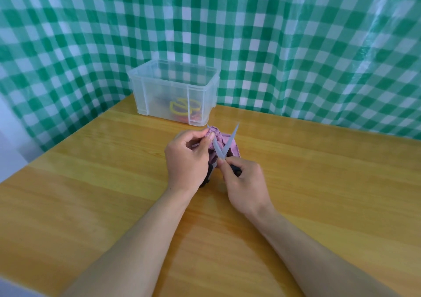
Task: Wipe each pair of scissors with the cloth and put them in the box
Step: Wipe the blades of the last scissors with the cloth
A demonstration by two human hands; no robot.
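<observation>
A pair of black-handled scissors (pixel 230 140) stands with its blades spread in a V, tips pointing up and away from me. My right hand (pixel 245 182) grips the scissors near the pivot and the right handle. My left hand (pixel 188 157) pinches a purple cloth (pixel 215 134) round the left blade; the rest of the cloth hangs behind the blades. The other black handle pokes out below my left palm. Beyond the hands stands a clear plastic box (pixel 159 87), open on top, with yellow-handled scissors (pixel 182 108) and something red lying inside.
The work happens on a light wooden table (pixel 91 182) whose far edges meet a green-and-white checked curtain (pixel 296 45). The box sits at the table's far corner. The table's left edge runs diagonally near a pale wall.
</observation>
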